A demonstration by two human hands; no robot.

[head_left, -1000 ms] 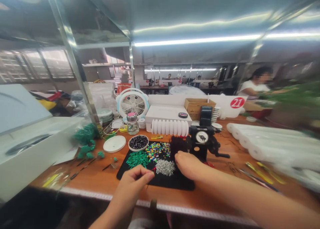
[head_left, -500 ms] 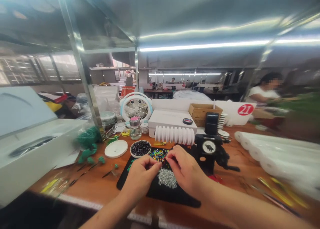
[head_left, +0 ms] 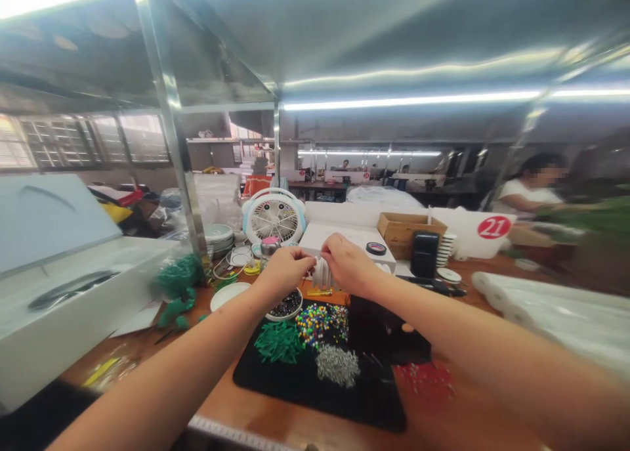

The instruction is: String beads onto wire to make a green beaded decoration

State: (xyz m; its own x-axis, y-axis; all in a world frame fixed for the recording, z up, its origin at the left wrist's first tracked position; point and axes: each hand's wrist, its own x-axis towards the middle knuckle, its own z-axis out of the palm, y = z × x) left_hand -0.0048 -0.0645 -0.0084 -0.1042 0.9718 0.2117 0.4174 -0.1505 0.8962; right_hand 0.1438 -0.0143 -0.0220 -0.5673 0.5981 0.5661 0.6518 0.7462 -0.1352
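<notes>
My left hand (head_left: 287, 269) is pinched closed in front of the row of white ribbed spools (head_left: 322, 279). Close beside it, my right hand (head_left: 347, 262) also has thumb and fingers pressed together. Whatever lies between the fingertips is too small to make out. Below the hands, a black mat (head_left: 354, 404) carries green strips (head_left: 279, 343), multicoloured beads (head_left: 312, 323) and a heap of small silvery pieces (head_left: 338, 365). A white dish of black beads (head_left: 286, 305) is partly covered by my left forearm. My right arm hides most of the black hand-cranked device.
A white fan (head_left: 274, 220), a lidded jar (head_left: 270, 246) and a white box (head_left: 315, 231) stand behind. Black tape (head_left: 376, 248) lies on that box, near a cardboard box (head_left: 404, 231). Plastic-wrapped rolls (head_left: 546, 313) lie right; a person (head_left: 529, 195) sits beyond. A metal post (head_left: 177, 136) rises left.
Both hands have moved up and forward from above the bead piles to the white spools, staying pinched. The green strips and more of the mat now show. The view has shifted slightly.
</notes>
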